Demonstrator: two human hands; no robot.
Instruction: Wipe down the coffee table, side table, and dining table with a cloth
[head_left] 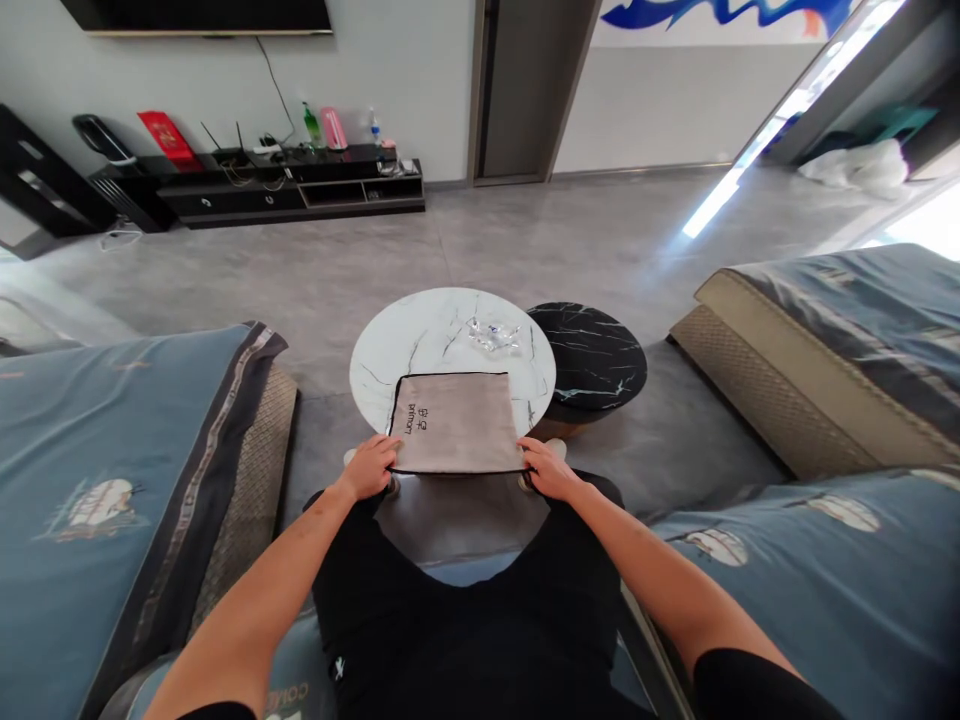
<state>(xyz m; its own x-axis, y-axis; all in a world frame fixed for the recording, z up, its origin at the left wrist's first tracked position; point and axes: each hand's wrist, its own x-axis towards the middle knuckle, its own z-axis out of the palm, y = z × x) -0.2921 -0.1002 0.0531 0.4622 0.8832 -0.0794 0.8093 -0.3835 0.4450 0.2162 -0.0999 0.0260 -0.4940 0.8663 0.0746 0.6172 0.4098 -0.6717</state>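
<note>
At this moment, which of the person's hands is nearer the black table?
Right. The right hand holds the cloth by its near right corner, close to the black table; the left hand holds the near left corner, farther away.

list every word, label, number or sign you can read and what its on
"primary": sideways on the beige cloth; characters beside it unclear.
"COM", rest unclear: on the blue seat cover at the bottom edge.
Too blurred: lettering on the left sofa cover and its dark trim.
Too small: white mark on the black clothing; any print on the green bottle.
</note>
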